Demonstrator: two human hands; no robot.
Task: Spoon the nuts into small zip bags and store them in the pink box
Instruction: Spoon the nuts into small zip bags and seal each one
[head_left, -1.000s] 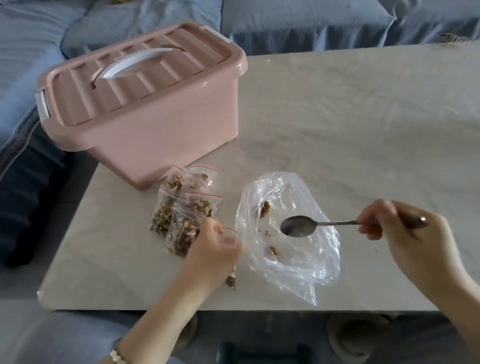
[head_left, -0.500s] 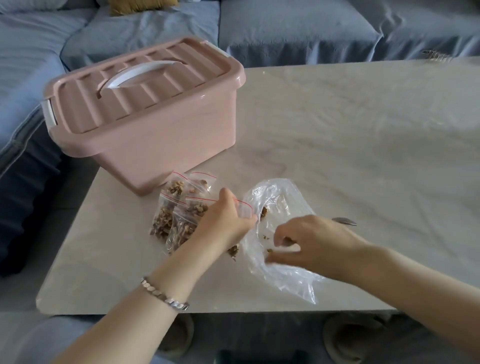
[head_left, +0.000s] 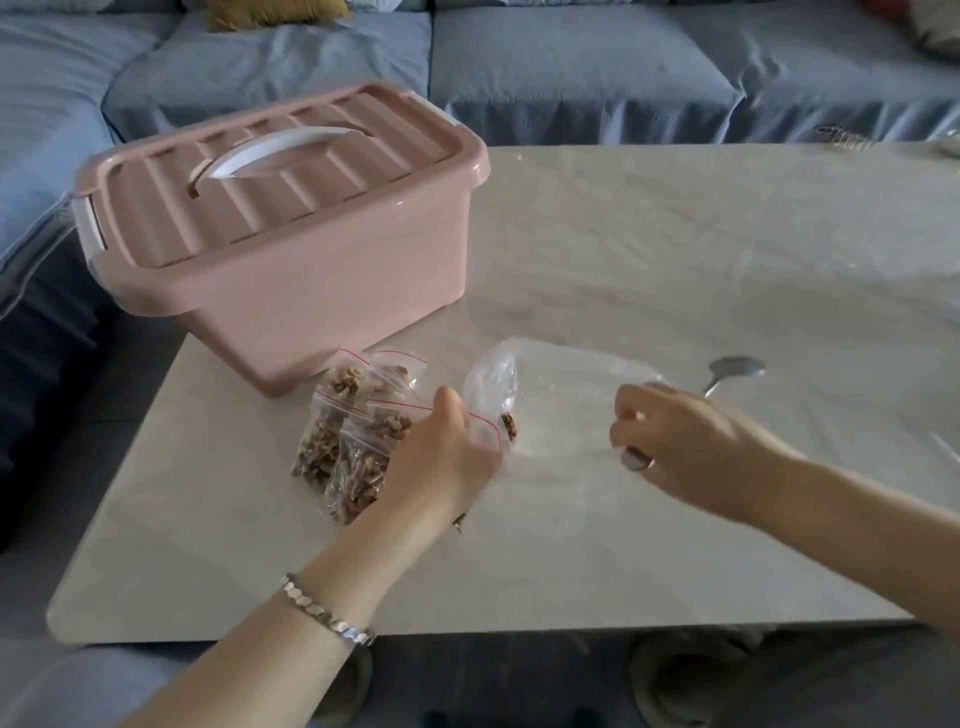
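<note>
Now the left hand (head_left: 447, 457) is pinching a small red-striped zip bag (head_left: 484, 428) at the edge of the clear bag (head_left: 566, 395), brown nuts (head_left: 509, 426) showing just beside it; the right hand (head_left: 691, 447) is curling round the spoon (head_left: 737, 368), and filled bags (head_left: 343, 447) are lying just beside the closed pink box (head_left: 291, 270) on the table (head_left: 675, 234)

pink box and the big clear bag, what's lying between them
In the head view, several small zip bags of nuts lie between the pink box and the big clear bag.
</note>
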